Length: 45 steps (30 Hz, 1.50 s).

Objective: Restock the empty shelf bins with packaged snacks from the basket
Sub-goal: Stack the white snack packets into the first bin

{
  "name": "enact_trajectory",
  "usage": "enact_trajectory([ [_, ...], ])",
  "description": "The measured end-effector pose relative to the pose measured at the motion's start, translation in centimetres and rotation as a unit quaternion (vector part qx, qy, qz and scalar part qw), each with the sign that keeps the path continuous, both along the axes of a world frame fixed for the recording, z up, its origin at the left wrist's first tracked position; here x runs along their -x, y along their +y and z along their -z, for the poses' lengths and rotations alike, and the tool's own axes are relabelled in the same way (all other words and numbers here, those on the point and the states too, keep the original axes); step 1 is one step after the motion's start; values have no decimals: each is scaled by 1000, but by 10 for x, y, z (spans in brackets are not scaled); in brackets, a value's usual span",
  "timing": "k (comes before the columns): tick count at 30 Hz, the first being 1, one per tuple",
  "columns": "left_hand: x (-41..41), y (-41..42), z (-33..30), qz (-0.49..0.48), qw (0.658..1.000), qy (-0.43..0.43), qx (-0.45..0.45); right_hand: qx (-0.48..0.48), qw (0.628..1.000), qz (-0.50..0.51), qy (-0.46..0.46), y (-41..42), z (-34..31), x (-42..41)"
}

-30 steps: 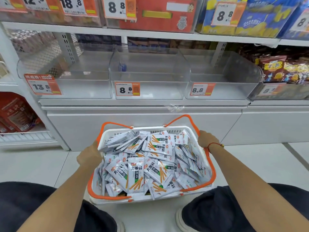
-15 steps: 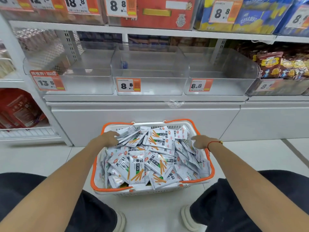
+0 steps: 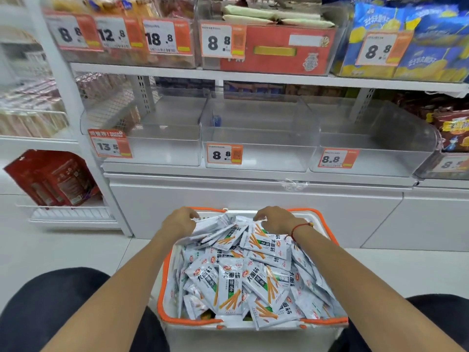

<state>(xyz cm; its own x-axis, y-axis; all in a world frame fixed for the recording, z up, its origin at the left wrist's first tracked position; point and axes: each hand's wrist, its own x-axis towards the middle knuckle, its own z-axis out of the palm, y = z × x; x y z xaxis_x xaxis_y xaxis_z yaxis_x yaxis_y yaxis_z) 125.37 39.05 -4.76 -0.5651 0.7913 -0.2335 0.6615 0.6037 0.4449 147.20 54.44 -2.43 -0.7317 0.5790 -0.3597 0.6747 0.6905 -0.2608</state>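
Note:
A white basket with an orange rim [image 3: 162, 295] stands on the floor between my knees, heaped with several white snack packets [image 3: 229, 285] printed with orange sticks. My left hand [image 3: 179, 222] curls its fingers over packets at the basket's far left. My right hand [image 3: 275, 221], a red cord on its wrist, curls over packets at the far middle. Above, three clear plastic bins sit empty on the lower shelf: left bin [image 3: 162, 148], middle bin [image 3: 258, 138], right bin [image 3: 375, 148].
Orange price tags hang on the bin fronts. The upper shelf [image 3: 253, 76] holds full bins with a red box and blue bags. Dark snack bags [image 3: 454, 128] fill the bin at the far right. Red packs [image 3: 50, 179] stand low at left. A white cabinet front [image 3: 253, 209] rises behind the basket.
Both hands left the basket's handles and sides and moved forward and inward onto the packets at its far end. The view has tilted up toward the shelves.

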Motion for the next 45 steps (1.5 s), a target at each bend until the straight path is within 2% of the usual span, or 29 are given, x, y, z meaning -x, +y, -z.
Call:
enact_trajectory([
  [4,10,17,22,-1,999,-42,15,-2,1000,-24,-14,10,18,32],
  [8,3,37,45,66,992,-93,60,14,998,-39,-49,21,41,52],
  [14,-13,64,70,107,985,-98,89,28,995,-31,-95,33,68,54],
  [17,-22,69,74,109,988,-49,96,50,994,-24,-90,34,75,54],
  [22,-35,71,73,51,995,50,69,99,993,54,-46,30,89,57],
  [24,-31,71,73,16,999,27,22,126,985,114,-25,28,89,59],
  [26,-24,70,71,-21,997,-51,-46,191,967,166,-11,23,90,62],
  [28,-17,70,64,-65,982,-144,-107,233,951,204,9,17,94,63],
  [32,-12,72,45,-174,927,-297,-151,180,958,220,45,11,104,66],
  [34,-15,70,35,-220,886,-374,-163,219,949,216,73,13,99,67],
  [36,-19,66,23,-272,830,-457,-167,304,906,260,138,16,89,64],
  [38,-20,63,13,-253,769,-568,-152,354,876,275,178,18,71,56],
  [41,-22,63,10,-161,761,-617,-118,360,867,264,222,26,54,42],
  [43,-23,61,9,-183,769,-597,-135,384,844,273,256,31,43,33],
  [45,-20,59,10,-216,740,-620,-147,410,818,282,288,33,35,24],
])
